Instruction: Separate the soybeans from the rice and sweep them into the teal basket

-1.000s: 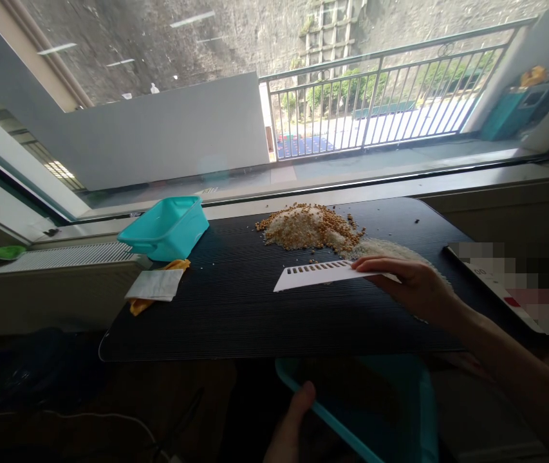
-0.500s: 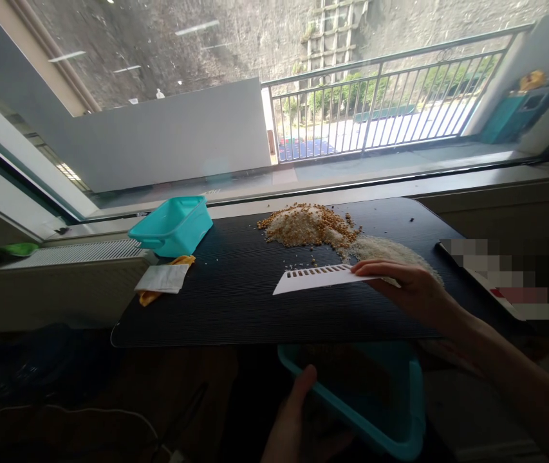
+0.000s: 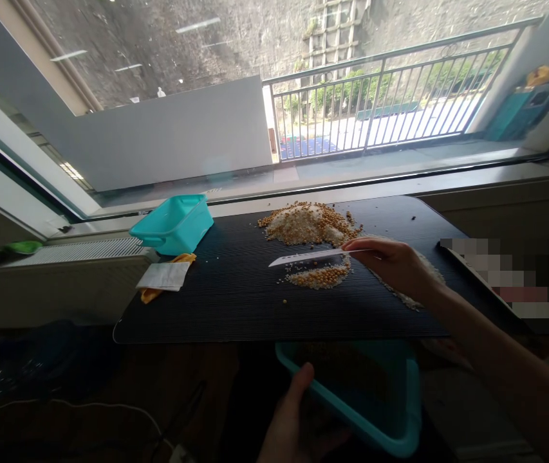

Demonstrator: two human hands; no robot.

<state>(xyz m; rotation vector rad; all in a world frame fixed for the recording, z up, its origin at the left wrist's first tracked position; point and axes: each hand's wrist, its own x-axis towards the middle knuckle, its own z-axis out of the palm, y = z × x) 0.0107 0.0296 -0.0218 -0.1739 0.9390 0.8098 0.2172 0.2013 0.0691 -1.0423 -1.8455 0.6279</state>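
By the left grip [image 3: 289,411], the rim of a turquoise bin [image 3: 413,392] is clasped, low in front. A thin white slotted card [image 3: 298,260], seen nearly edge-on between a small bean-and-grain heap [image 3: 321,277] and a larger mound [image 3: 300,225], is pinched by the right grip [image 3: 394,262]. A pale ribbed radiator [image 3: 81,253] is seen left, then the black, wood-grained counter [image 3: 235,305], backed by a large window [image 3: 182,138].

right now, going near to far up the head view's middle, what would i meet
Teal plastic bin in the left hand, small patch of golden beans and white grains, thin white slotted strip in the right hand, large mound of the same mix, grey metal railing outside
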